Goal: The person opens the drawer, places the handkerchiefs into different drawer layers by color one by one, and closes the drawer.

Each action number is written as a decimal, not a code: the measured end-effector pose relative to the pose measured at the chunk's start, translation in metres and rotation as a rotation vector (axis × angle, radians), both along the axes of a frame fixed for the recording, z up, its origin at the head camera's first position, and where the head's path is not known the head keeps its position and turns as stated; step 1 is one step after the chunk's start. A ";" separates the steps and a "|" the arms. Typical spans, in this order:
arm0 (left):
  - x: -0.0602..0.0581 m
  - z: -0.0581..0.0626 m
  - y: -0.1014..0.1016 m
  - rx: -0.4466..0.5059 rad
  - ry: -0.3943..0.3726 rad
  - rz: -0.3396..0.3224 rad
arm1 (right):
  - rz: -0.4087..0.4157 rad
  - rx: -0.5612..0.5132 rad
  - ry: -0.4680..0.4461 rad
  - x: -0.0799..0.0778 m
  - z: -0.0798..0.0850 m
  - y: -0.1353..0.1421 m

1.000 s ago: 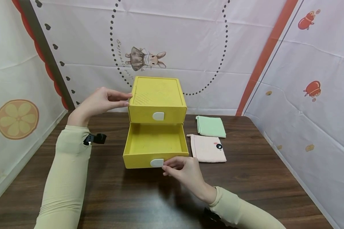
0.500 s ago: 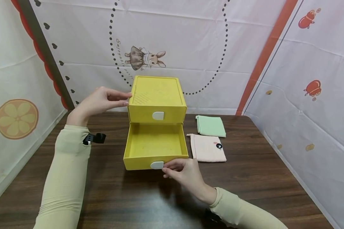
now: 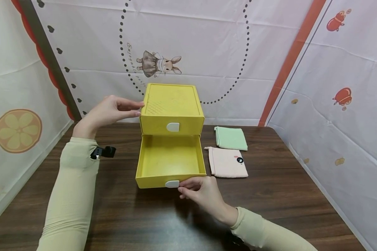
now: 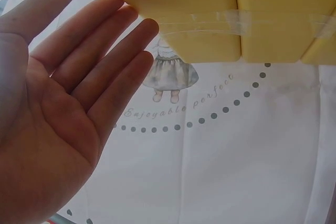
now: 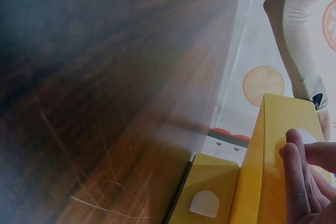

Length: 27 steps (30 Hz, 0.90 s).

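Observation:
A yellow drawer unit [image 3: 172, 99] stands at the middle of the table. Its top drawer is closed, while the drawer [image 3: 171, 157] below is pulled far out, with nothing inside. At that drawer's front, my right hand [image 3: 204, 193] pinches the white handle [image 3: 172, 184] at its right end, thumb beneath. My left hand [image 3: 110, 109] touches the unit's upper left edge with fingertips; the left wrist view shows its fingers [image 4: 102, 51] nearly straight along the yellow side. In the right wrist view, a lower closed drawer [image 5: 210, 182] shows another white handle.
Right of the unit lie a folded green cloth [image 3: 230, 138] and a folded pink cloth [image 3: 227, 162] on the dark wooden table [image 3: 279, 195]. A printed white sheet [image 3: 226, 52] hangs close behind and at both sides. Clear tape [image 4: 231, 22] crosses the unit's side.
The pulled drawer has slid slightly further out toward me, with my right hand moving along at its handle. My left hand stays at the unit's upper left edge.

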State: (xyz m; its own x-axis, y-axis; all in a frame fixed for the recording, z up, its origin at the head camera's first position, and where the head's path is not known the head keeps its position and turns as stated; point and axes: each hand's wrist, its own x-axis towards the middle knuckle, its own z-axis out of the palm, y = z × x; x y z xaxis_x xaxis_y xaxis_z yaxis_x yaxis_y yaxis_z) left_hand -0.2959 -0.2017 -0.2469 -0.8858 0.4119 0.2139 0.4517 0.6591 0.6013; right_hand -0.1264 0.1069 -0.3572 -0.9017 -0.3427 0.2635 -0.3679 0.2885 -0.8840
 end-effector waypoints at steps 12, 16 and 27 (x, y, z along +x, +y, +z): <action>0.000 -0.001 0.000 -0.004 0.016 0.001 | 0.005 0.028 0.033 0.001 0.001 0.000; 0.000 -0.002 0.000 -0.004 0.012 0.003 | 0.005 0.073 0.052 0.002 0.002 0.003; -0.002 -0.003 0.000 0.005 -0.001 0.001 | 0.043 0.266 0.102 -0.014 -0.025 0.024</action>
